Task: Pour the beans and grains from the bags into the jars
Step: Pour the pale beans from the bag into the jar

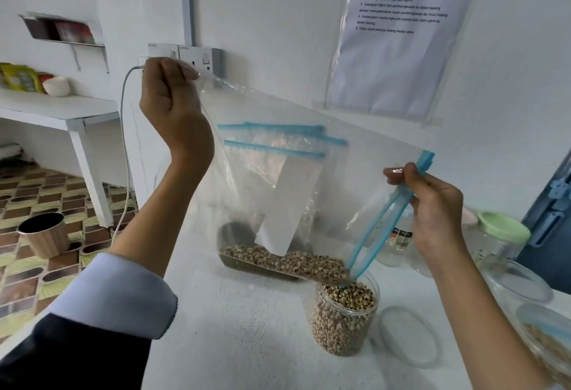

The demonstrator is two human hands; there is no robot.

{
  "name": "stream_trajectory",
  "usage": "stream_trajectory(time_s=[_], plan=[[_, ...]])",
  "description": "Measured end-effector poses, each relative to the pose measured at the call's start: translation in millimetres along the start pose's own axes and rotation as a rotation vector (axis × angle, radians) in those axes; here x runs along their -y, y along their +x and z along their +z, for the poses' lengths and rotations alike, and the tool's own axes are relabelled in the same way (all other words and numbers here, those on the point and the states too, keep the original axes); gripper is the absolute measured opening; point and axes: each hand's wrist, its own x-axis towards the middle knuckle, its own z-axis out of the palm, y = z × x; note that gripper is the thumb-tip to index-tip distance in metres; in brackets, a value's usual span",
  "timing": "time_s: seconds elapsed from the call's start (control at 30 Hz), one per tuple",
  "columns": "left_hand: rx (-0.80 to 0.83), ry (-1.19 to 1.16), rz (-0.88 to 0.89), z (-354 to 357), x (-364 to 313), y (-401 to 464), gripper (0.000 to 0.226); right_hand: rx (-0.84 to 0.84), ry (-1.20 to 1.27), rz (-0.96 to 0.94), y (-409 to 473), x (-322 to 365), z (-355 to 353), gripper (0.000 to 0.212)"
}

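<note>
Plastic bag between hands — left hand pinching corner, right hand pinching zip — mouth over jar.

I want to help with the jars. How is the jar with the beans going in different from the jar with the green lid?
The bean jar has no lid on; the green-lidded jar is capped. The bean jar is nearly full of pale beans; what the green-lidded jar holds is hard to tell. The bean jar stands near the middle of the counter, the other far right. Both are clear and upright.
</note>
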Motion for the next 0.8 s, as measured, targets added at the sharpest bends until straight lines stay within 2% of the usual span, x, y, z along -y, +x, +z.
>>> stream_trajectory(time_s=[0.23, 0.53, 0.63, 0.8], plan=[[0.006, 0.023, -0.02, 5, 3, -4, 0.025, -0.041, -0.009, -0.032, -3, -1, -5, 0.023], [-0.006, 0.052, 0.021, 11, 1, 0, 0.027, -0.007, -0.022, -0.013, -6, 4, -7, 0.024], [-0.008, 0.057, 0.039, 13, -1, 1, 0.026, -0.075, -0.017, -0.012, -6, 2, -6, 0.03], [0.016, 0.039, 0.021, 11, -1, 7, 0.024, -0.029, -0.016, 0.011, -5, 1, 0, 0.026]])
